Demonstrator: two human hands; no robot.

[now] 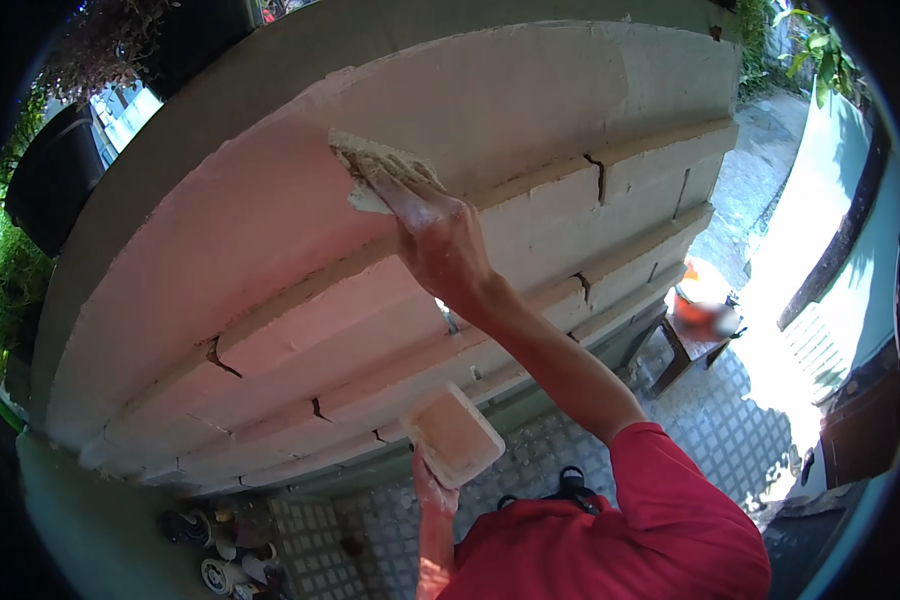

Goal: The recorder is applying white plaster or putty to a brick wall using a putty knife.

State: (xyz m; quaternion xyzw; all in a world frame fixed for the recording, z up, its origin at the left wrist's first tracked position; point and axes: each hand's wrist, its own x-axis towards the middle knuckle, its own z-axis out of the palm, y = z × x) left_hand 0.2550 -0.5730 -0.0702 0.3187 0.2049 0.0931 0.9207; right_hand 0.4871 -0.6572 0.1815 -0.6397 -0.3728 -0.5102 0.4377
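My right hand point(428, 222) reaches up with its arm stretched out and presses a pale, plaster-smeared rag point(360, 185) flat against the upper band of the wall point(250, 225). Its fingers are coated in whitish paste and spread over the rag. Lower down, my left hand point(435, 488) grips the near edge of a shallow rectangular plastic tub point(455, 435), held tilted in front of my body. White smears mark that hand too. Stepped ledges with dark cracks run along the wall below the rag.
To the right, an orange bucket point(698, 305) stands on a small wooden table point(682, 352). Potted plants, one in a black pot point(55, 180), sit beyond the wall's top at left. Cans and containers point(225, 560) cluster at lower left on the tiled floor point(530, 505).
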